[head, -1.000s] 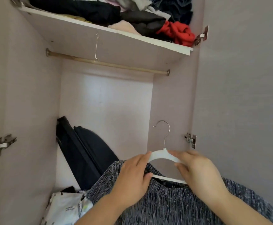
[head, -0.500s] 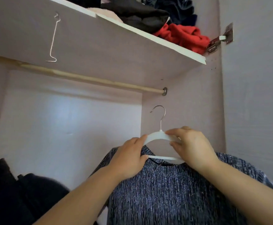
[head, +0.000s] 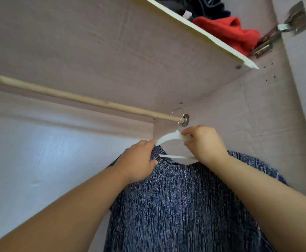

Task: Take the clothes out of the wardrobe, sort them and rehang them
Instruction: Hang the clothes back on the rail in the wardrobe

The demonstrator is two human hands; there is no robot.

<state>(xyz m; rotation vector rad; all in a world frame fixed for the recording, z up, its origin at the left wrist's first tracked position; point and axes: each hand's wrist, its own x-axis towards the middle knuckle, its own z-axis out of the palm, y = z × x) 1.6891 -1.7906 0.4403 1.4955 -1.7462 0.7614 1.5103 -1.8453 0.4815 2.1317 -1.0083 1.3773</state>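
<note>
White hanger [head: 170, 140], bearing the blue top [head: 185, 197], has risen until its hook [head: 178, 115] meets the end of the rail [head: 75, 98]; left hand [head: 139, 160] and right hand [head: 205, 144] both pinch it. Rehanging looks nearly done.

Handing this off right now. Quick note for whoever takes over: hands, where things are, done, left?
Left hand: grips the left end of the white hanger, at the shoulder of the dark knit top.
Right hand: pinches the hanger's right arm near the neck.
Top is on the hanger. Its hook is at the right end of the rod; I cannot tell if it is seated.
Done: top on hanger, up at the rod.
Left: check the hook, let go. A red garment and others lie on the shelf.
</note>
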